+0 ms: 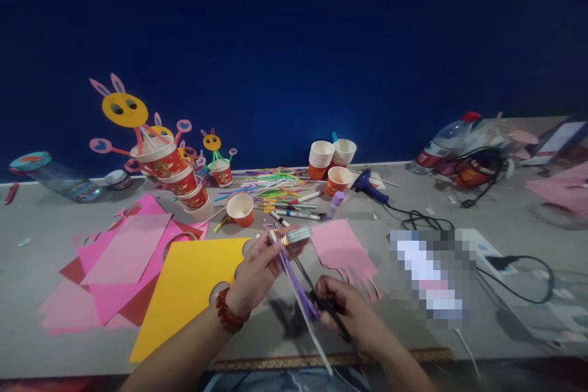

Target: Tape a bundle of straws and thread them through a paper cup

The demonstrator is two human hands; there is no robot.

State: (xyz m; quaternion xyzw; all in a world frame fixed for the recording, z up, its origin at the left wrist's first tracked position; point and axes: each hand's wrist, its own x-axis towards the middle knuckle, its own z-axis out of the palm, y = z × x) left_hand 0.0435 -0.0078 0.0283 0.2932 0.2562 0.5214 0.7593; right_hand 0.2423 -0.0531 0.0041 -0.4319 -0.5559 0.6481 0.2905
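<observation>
My left hand (pixel 258 274), with a red bead bracelet on its wrist, pinches a white drinking straw (pixel 305 312) and purple straws (pixel 301 295) beside it. Near its fingertips is a small silvery block (pixel 299 235) whose kind I cannot make out. My right hand (pixel 349 309) is closed round the dark handles of a pair of scissors (pixel 328 306). The blades point up and left, towards the straws by my left fingers. Whether the blades touch the straws is unclear. A yellow sheet of paper (pixel 184 285) and a pink sheet with cut edges (pixel 344 248) lie to either side.
Pink papers (pixel 124 257) are piled at left, below paper cups with rabbit-faced figures (pixel 160 159). Loose straws (pixel 275 184), a paper cup (pixel 240 211) and stacked cups (pixel 320 159) stand behind. A blue glue gun (pixel 370 187) with its cord and a plastic bottle (pixel 441 144) are at right.
</observation>
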